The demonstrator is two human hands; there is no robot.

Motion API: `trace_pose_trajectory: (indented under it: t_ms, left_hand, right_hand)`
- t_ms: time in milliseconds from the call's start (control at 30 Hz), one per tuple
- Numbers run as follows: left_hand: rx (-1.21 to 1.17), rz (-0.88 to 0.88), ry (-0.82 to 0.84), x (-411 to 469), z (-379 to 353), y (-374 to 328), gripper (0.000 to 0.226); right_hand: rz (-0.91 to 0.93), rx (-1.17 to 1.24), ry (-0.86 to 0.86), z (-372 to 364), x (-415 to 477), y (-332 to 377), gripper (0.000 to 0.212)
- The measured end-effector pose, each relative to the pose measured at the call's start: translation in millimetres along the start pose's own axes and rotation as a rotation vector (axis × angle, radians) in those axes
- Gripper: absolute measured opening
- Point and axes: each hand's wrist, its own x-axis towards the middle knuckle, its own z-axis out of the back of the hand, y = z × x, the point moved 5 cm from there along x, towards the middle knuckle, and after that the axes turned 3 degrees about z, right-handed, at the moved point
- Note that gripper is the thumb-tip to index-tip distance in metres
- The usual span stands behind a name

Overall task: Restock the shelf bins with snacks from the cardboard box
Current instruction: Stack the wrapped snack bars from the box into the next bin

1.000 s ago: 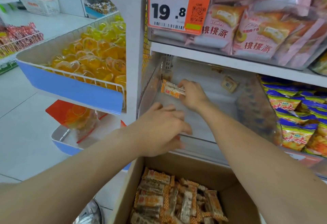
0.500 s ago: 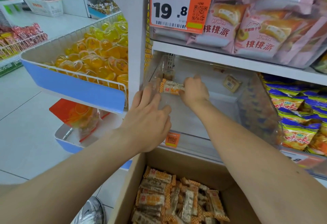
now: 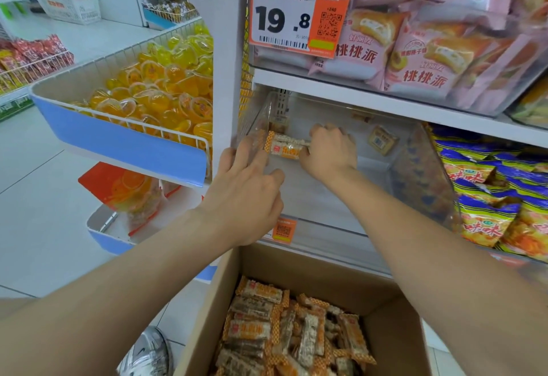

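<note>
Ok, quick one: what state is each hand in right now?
Left hand: open, at the clear bin by its left wall, holding nothing.
Right hand: pinches a snack bar inside that bin.

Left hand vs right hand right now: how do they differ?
The right hand pinches a snack bar; the left hand holds nothing. The right hand sits deeper in the clear bin; the left hand is at its front left corner. Both reach over the cardboard box.

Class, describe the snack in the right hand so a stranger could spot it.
Find the orange 19.8 price tag. In the clear bin below, the right hand pinches a snack bar. Unlike the square packet nearby, it has orange checked ends.
</note>
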Motion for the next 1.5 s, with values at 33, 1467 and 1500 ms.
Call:
trace_pose_trajectory:
  t_ms: [33, 1467, 1500]
  left_hand:
    - [-0.016, 0.011, -0.009, -0.1, 2.8, 0.0, 0.042]
    - [-0.136, -0.048, 1.165, -221.3, -228.9, -121.1, 0.029]
    - [-0.128, -0.074, 1.156, -221.5, -228.4, -121.7, 0.023]
  right_hand:
    - [0.038, 0.059, 0.008, 9.9, -9.0, 2.2, 0.028]
    - [0.105, 0.183, 1.186, -106.0, -350.4, -28.1, 0.054]
    - [0.084, 0.189, 1.188, -100.2, -347.1, -29.0, 0.054]
